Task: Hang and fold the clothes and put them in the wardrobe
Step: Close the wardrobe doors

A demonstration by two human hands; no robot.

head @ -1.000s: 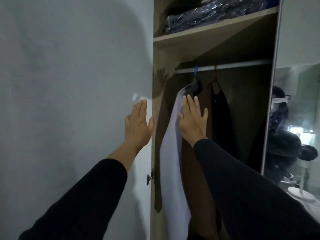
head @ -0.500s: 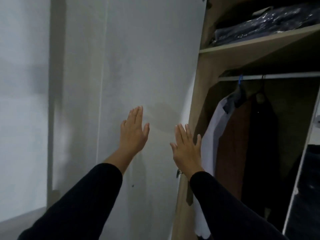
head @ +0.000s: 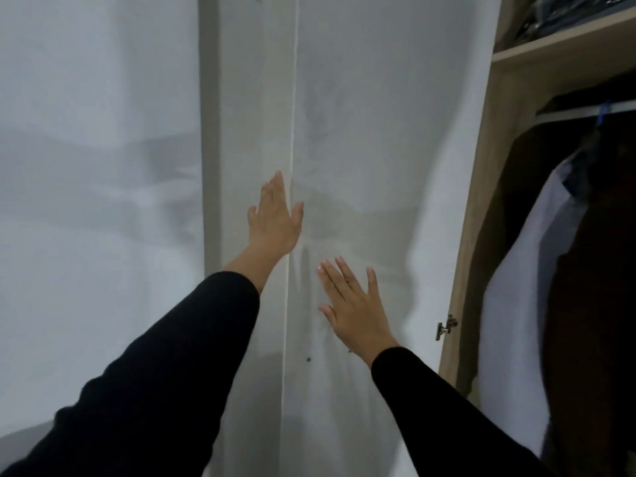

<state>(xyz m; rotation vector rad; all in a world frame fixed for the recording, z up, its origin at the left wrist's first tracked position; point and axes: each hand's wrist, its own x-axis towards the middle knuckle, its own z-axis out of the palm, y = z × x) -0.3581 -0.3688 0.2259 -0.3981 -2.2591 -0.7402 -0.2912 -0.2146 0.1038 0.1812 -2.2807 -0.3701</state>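
The wardrobe's open section is at the right edge, with a wooden side panel [head: 481, 201] and a hanging rail [head: 585, 113]. On the rail hang a white garment [head: 516, 287] on a blue hanger [head: 603, 113] and dark garments [head: 602, 321] beside it. My left hand [head: 275, 218] is raised flat with fingers together in front of the white closed door [head: 361, 132], by its vertical seam. My right hand [head: 351, 304] is lower, fingers spread, empty, also in front of the door. Both sleeves are black.
A shelf [head: 564, 46] above the rail holds dark plastic-wrapped items [head: 550, 15]. A metal hinge [head: 445, 327] sticks out from the wooden panel. A white wall [head: 96, 201] fills the left side.
The view has swung left, away from the open section. Both hands have moved off the hanging clothes and now sit in front of the closed white door; the right hand has dropped lower.
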